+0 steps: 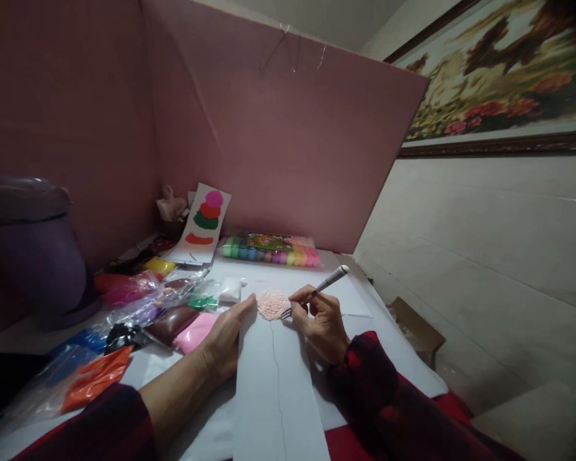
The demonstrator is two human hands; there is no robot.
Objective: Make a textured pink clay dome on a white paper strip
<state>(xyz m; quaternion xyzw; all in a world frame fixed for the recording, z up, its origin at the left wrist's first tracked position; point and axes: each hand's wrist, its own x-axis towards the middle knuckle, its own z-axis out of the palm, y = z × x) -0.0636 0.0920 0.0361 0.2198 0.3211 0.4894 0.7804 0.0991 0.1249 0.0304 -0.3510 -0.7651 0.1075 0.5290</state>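
Note:
A long white paper strip (262, 397) lies in front of me, with a thin drawn line running down it. Near its far end sits a round, pale pink textured clay piece (272, 304). My right hand (319, 320) is closed round a fork (330, 279) with a striped handle; the tines touch the right edge of the pink piece. My left hand (228, 336) holds the left edge of the paper, its thumb stretched out beside the pink piece.
Bags of coloured clay (173, 325) crowd the left side, with a purple bin (38, 262) beyond. At the back are a card with coloured shapes (205, 221) and a pack of coloured clay (271, 250). A cardboard box (415, 330) stands at right.

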